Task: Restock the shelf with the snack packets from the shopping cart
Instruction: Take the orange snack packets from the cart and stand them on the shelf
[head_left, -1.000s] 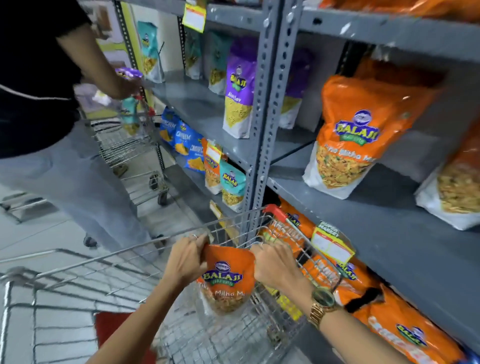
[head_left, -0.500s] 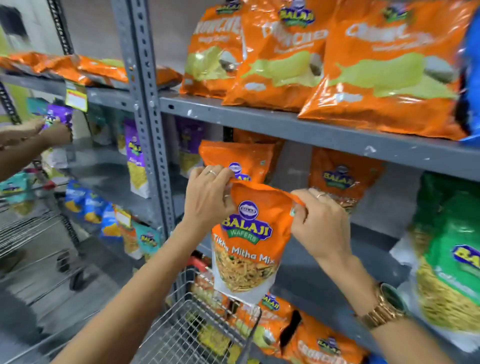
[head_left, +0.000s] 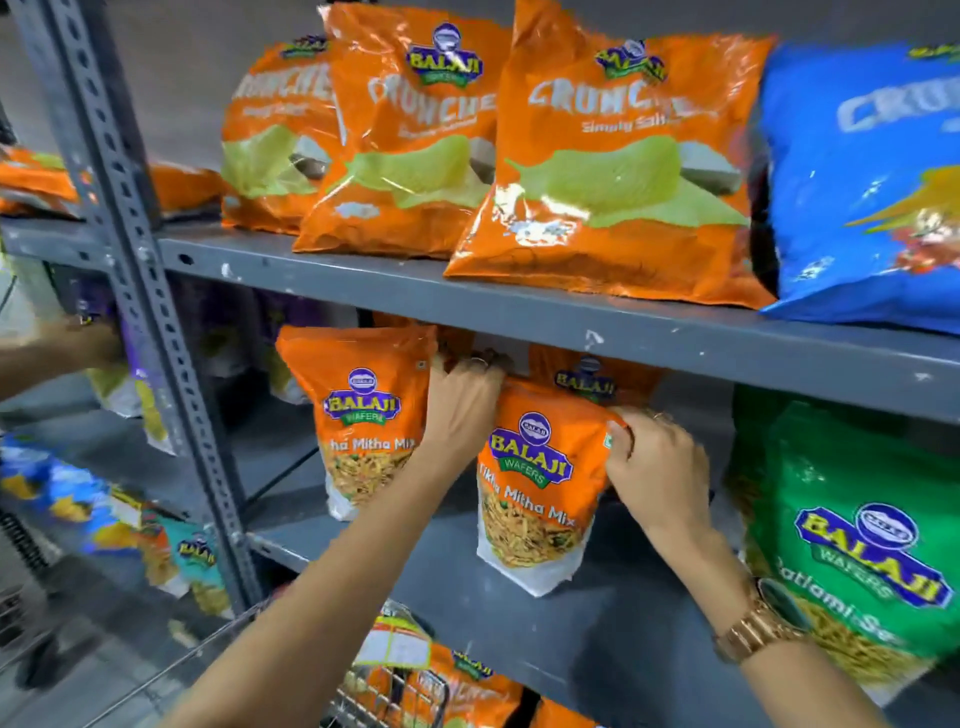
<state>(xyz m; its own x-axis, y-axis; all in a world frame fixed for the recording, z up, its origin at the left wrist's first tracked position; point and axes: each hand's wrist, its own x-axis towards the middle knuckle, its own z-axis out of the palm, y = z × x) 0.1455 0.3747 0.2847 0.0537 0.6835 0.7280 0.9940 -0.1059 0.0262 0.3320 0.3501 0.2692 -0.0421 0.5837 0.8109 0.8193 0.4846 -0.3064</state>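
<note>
An orange Tikha Mitha Mix packet (head_left: 535, 499) stands upright on the grey middle shelf (head_left: 597, 629). My left hand (head_left: 462, 410) grips its top left corner, and my right hand (head_left: 652, 467) pinches its top right edge. A matching orange packet (head_left: 363, 415) stands to its left, and another one (head_left: 587, 376) is partly hidden behind it. The wire shopping cart (head_left: 384, 696) shows at the bottom edge with orange packets inside.
Orange Crunchex bags (head_left: 613, 171) and a blue bag (head_left: 867, 176) fill the upper shelf. A green packet (head_left: 852, 540) stands close on the right. A perforated grey upright (head_left: 140, 312) divides the shelves. Another person's arm (head_left: 47, 353) reaches in at the left.
Both hands lifted the orange packet out of the cart, carried it up and set it on the middle shelf. The view swung up from the cart to the shelves.
</note>
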